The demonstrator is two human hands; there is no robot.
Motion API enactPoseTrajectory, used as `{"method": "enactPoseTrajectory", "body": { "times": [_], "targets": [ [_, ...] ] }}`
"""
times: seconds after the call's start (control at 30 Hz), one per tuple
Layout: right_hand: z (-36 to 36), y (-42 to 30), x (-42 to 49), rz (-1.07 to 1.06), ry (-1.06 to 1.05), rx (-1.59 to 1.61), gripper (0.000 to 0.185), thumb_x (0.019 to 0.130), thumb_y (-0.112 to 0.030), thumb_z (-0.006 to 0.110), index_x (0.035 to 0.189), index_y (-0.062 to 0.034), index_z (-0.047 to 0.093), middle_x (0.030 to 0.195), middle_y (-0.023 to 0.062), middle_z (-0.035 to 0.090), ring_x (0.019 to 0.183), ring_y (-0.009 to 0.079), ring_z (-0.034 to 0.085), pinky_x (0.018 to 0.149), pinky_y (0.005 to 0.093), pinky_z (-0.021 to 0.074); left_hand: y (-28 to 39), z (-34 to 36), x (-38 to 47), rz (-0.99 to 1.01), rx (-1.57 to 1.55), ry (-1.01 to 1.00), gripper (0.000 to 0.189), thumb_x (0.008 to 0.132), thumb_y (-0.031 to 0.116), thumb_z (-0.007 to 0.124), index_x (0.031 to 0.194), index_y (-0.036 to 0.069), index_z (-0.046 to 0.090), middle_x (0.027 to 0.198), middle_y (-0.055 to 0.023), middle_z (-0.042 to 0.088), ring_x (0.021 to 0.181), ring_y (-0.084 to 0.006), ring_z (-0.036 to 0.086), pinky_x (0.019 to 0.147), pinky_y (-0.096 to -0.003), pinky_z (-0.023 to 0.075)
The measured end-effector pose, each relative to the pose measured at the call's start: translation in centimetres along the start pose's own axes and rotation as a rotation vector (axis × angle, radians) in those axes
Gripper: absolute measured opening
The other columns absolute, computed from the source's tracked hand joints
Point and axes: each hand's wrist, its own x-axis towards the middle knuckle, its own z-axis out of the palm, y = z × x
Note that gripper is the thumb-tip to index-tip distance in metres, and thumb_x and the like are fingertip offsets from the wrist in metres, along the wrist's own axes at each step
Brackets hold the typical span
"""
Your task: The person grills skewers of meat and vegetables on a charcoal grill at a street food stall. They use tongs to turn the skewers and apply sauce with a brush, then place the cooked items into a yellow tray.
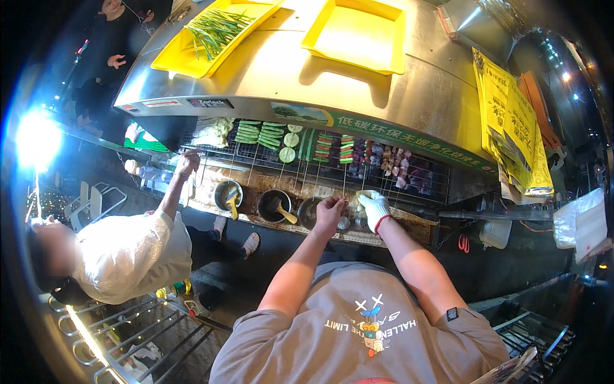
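My left hand (331, 211), bare, pinches the end of a skewer of green and red pieces (346, 149) lying on the barbecue grill (427, 177). Just right of it, my right hand (373, 207) wears a white glove with a red cuff and has its fingers closed at the lower end of another skewer. Further right on the grate lie skewers of meat chunks (395, 163). To the left are skewers of green and red pieces, long green vegetables (307, 145), round slices (288, 154), green pods (271, 135) and a pale leafy heap (211, 132).
Metal bowls with brushes (229, 196) stand along the grill's front ledge. Yellow trays (400, 38) rest on the steel hood, one holding green stalks (218, 31). A co-worker (134, 254) reaches to the grill's left end. Yellow bags (515, 125) hang at the right.
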Motion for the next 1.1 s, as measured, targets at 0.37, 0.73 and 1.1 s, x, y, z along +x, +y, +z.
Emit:
{"method": "enactPoseTrajectory", "body": {
  "times": [0.37, 0.73, 1.1],
  "targets": [
    [0.9, 2.2, 1.9, -0.012, 0.153, -0.114, 0.013, 0.083, -0.009, 0.063, 0.096, -0.0052, 0.064, 0.071, 0.0037, 0.063, 0.052, 0.0127, 0.056, 0.044, 0.0296, 0.0444, -0.8, -0.5, 1.1, 0.136, 0.376, 0.182, 0.014, 0.087, 0.003, 0.059, 0.098, -0.004, 0.063, 0.083, -0.0073, 0.066, 0.071, -0.0127, 0.060, 0.063, -0.0277, 0.0487],
    [-0.1, 2.4, 2.1, -0.116, 0.052, -0.249, 0.020, 0.085, -0.011, 0.063, 0.104, -0.0051, 0.063, 0.085, 0.0017, 0.064, 0.066, 0.0117, 0.056, 0.058, 0.0286, 0.0484, -2.7, -1.8, 2.5, 0.097, 0.465, 0.159, 0.032, 0.085, 0.023, 0.063, 0.108, 0.001, 0.065, 0.085, -0.0091, 0.069, 0.071, -0.0139, 0.063, 0.063, -0.0292, 0.0503],
    [-3.0, -2.8, -6.3, -0.181, -0.023, -0.451, 0.028, 0.091, -0.015, 0.053, 0.117, -0.0057, 0.055, 0.073, 0.0047, 0.061, 0.045, 0.0116, 0.049, 0.039, 0.0262, 0.0410, 3.7, -6.5, -6.1, 0.084, 0.733, -0.094, 0.046, 0.080, 0.032, 0.065, 0.112, 0.000, 0.062, 0.094, -0.0152, 0.067, 0.078, -0.0220, 0.066, 0.073, -0.0323, 0.0518]
  ]
}}
